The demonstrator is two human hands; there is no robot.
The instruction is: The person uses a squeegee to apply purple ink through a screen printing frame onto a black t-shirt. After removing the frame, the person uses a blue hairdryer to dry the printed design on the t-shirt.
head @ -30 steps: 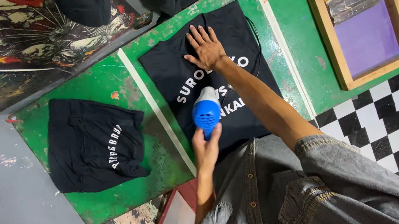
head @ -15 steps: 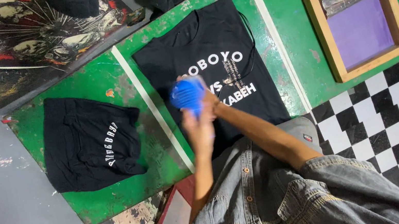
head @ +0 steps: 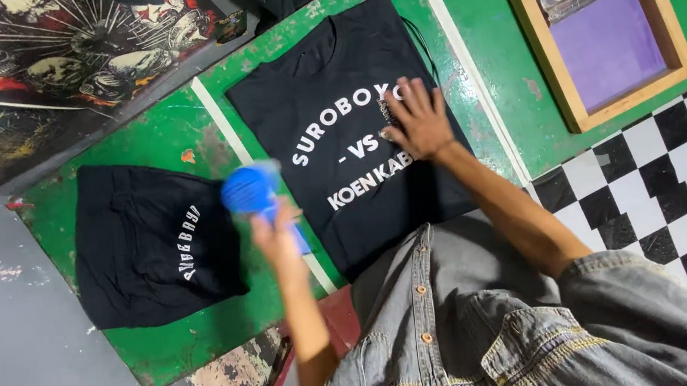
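A green worktable (head: 204,347) is seen from above, and everything is placed here relative to the black T-shirt with white lettering (head: 329,87) that is laid flat at its middle. The right hand (head: 417,123) is pressed palm down on the right half of this shirt's print, with the fingers spread wide. The left hand (head: 278,234) is held just off the shirt's left edge, above a white line painted on the table, and is closed around the handle of a blue heat gun (head: 251,190), whose round head is blurred. A second black T-shirt (head: 145,248) with a small white print is laid further to the left of the lettered shirt, with the gun between the two. A wooden printing frame with a purple screen (head: 606,22) is set to the right of the lettered shirt, well apart from it. A black-and-white checkered surface (head: 673,182) is found to its lower right. A dark painted panel (head: 28,49) is seen to its upper left. A grey denim jacket (head: 507,340) is worn by the person.
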